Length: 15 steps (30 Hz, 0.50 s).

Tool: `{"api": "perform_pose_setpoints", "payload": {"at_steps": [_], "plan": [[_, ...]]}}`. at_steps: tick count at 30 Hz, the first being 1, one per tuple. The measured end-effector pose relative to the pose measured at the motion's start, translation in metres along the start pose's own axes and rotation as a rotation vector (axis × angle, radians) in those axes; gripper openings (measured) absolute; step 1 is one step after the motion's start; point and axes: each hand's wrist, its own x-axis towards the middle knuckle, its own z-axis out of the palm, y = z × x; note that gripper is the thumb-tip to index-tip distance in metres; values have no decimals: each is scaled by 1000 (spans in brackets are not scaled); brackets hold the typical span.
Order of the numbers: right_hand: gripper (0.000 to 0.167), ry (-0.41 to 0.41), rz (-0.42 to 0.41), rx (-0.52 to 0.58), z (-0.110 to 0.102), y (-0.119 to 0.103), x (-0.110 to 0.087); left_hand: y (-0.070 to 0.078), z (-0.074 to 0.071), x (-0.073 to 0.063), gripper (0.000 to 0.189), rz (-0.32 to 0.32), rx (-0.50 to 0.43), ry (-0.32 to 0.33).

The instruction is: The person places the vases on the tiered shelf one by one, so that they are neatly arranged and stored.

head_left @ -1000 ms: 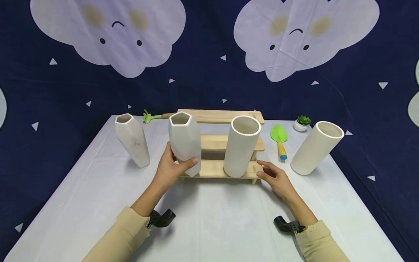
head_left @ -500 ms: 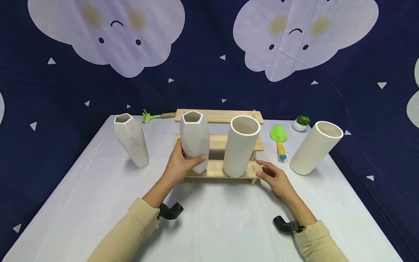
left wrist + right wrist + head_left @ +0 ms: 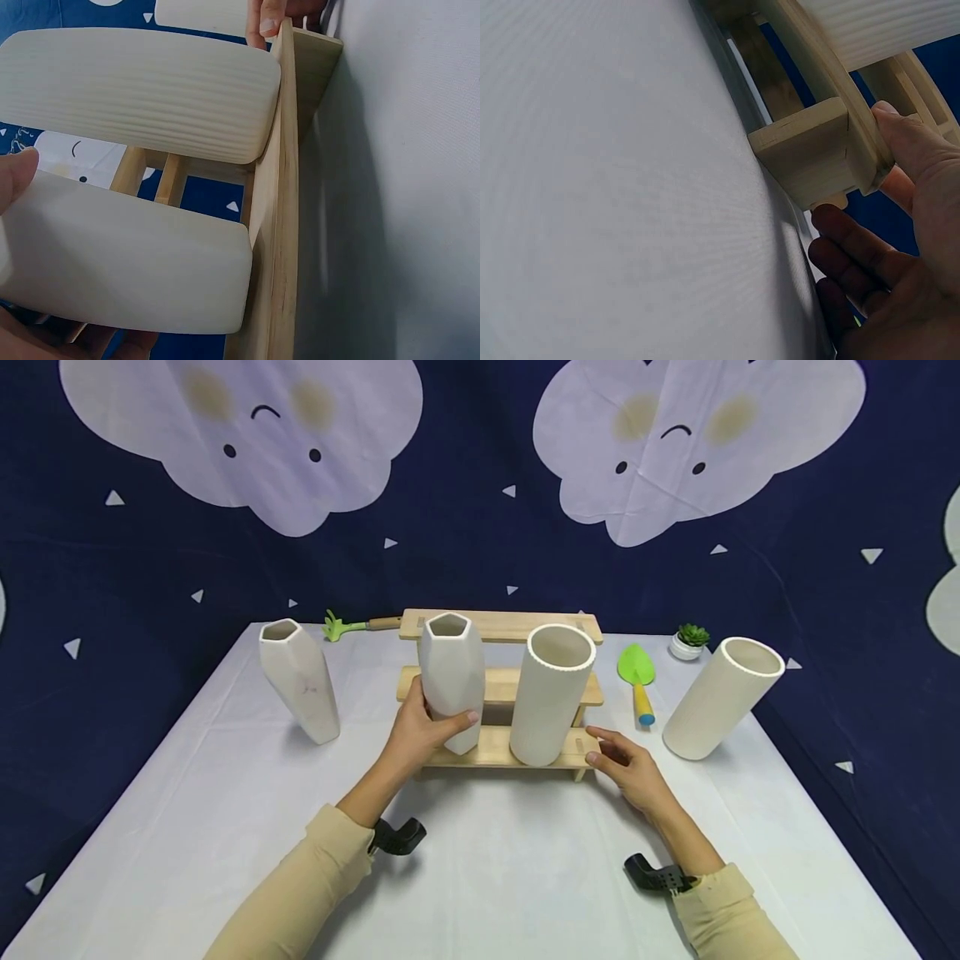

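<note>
Left hand [image 3: 416, 739], clasped round faceted vase [image 3: 453, 664], seemingly seated on shelf [image 3: 495, 747] pinched by right hand [image 3: 633, 777]; ribbed vase [image 3: 547, 710] already placed; left off, marbled vase [image 3: 306, 689] at nine o'clock, cylinder [image 3: 716, 706] at three.

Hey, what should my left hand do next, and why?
I'd probably loosen the left hand from the faceted vase: its base appears to sit on the lowest shelf, beside the ribbed vase, with the right hand at the shelf's end.
</note>
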Motion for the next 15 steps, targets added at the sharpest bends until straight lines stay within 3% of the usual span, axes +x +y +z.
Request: {"api": "perform_pose_setpoints", "payload": {"at_steps": [15], "plan": [[49, 3, 17, -25, 0, -1, 1, -2, 5, 4, 84, 7, -26, -23]]}}
